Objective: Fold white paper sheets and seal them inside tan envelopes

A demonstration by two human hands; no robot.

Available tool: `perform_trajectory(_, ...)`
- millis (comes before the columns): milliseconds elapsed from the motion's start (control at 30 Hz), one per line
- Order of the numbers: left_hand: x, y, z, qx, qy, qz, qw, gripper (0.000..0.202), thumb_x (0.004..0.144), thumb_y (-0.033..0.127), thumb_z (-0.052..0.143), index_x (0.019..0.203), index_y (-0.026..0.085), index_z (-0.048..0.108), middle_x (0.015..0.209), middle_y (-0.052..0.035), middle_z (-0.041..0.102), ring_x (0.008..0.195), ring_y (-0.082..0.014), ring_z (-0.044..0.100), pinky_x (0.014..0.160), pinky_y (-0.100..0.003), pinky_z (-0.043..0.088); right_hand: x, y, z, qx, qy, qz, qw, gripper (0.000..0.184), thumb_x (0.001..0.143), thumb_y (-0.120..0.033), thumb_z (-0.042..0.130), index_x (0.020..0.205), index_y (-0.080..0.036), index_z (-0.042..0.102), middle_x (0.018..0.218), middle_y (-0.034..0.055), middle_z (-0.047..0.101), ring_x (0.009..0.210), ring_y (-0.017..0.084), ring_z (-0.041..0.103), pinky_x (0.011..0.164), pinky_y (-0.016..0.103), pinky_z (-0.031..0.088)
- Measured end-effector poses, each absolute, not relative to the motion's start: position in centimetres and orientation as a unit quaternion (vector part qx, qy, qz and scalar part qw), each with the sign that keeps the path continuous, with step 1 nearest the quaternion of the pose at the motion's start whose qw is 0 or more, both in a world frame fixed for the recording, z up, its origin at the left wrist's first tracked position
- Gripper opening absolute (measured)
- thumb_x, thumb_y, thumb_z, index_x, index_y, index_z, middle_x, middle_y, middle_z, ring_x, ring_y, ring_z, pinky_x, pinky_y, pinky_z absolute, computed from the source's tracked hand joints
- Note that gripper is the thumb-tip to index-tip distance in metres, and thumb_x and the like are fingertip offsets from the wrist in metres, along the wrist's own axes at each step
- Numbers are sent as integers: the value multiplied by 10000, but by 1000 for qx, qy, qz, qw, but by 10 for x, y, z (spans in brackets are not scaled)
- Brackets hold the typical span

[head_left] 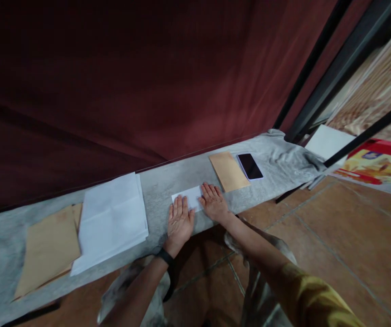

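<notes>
A small white sheet of paper (192, 196), perhaps folded, lies flat on the cloth-covered bench. My left hand (179, 221) presses on its left end, fingers stretched out and the palm down. On its right end rests my right hand (213, 202), also flat with the fingers extended. Parts of the paper are hidden beneath both hands. Just beyond my right hand lies a brown envelope (228, 171). To the left of my left hand is a stack of larger white sheets (112, 222) with fold creases.
Several brown envelopes (49, 250) are piled at the left, partly beside the white stack. A phone (250, 166) lies right of the single envelope. The narrow bench's grey cloth (159, 195) borders a dark red curtain (168, 81). Black metal poles (313, 63) and a red-yellow box (379, 165) are at the right.
</notes>
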State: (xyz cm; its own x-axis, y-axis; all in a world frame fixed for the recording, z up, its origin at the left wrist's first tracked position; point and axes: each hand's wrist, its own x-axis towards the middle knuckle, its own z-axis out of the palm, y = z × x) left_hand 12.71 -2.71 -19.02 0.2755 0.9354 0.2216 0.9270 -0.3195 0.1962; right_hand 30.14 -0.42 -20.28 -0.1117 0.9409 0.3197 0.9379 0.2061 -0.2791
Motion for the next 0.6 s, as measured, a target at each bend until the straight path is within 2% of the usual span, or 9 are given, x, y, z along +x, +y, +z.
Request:
perform_trajectory(167,122,-29,-179,805,579,128,-2,576,1014,358,354,1514,86,440,1559,-206,437,1471,-311,399,1202,-509,305,304,-5,-203,-634,-742,5,216,561,1047,-385,394,1522,-87,430,1561,168,440,1451,325,407,1178,504,303)
perform_trajectory(367,127,-20,-169,817,567,96,-37,563,1012,380,402,1452,49,515,1533,-225,471,1450,-346,420,1209,-523,285,303,-6,-203,-636,-745,-18,201,565,1053,-401,365,1523,-95,432,1570,156,429,1446,320,415,1172,500,318)
perform_trajectory(533,133,-9,-177,848,521,94,-22,527,1027,359,382,1514,176,465,1621,-118,371,1510,-314,322,1229,-521,267,307,-6,-198,-638,-751,-28,169,545,1053,-392,374,1520,-120,443,1563,126,456,1432,305,432,1165,480,332)
perform_trajectory(600,133,-6,-180,855,510,92,-15,534,1028,378,386,1530,208,444,1628,-104,360,1517,-309,307,1231,-525,264,311,-5,-195,-629,-759,-20,165,520,1057,-369,363,1511,-134,461,1560,113,466,1428,292,434,1161,468,341)
